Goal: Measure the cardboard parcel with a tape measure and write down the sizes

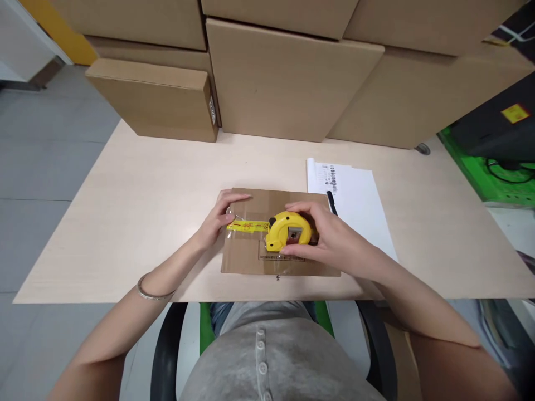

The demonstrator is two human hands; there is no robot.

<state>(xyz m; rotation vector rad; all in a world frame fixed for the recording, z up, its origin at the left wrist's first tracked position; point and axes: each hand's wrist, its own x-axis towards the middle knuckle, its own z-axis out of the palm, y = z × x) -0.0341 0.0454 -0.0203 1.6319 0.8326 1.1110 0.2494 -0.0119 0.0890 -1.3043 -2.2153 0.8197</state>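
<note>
View from the head camera, as I read it from my remote station. A flat cardboard box (pixel 251 257) lies on the table (pixel 142 223), near its front edge and directly before the seated person. A yellow dispenser (pixel 287 229) sits on top of the box, about midway along it. A strip of yellow tape (pixel 247 226) runs from the dispenser leftward across the lid.

Right hand (pixel 328 236): closed around the dispenser, with the fingers over its far side and the thumb along its near side. Left hand (pixel 217 218): not gripping. It lies spread on the left end of the box, fingers on the lid, thumb at the free end of the tape. I cannot tell whether the thumb presses the tape itself or the cardboard just beside it. A bracelet (pixel 152 292) circles the left wrist.

Just beside the box, on the right, lies a white sheet (pixel 363 214) printed along its top edge. A black pen (pixel 331 201) rests at the sheet's left border, touching or nearly touching the box. Large cartons (pixel 292 83) stand stacked along the far edge of the table, well apart from both hands. A green crate (pixel 472 167) shows beyond the table's right side.
</note>
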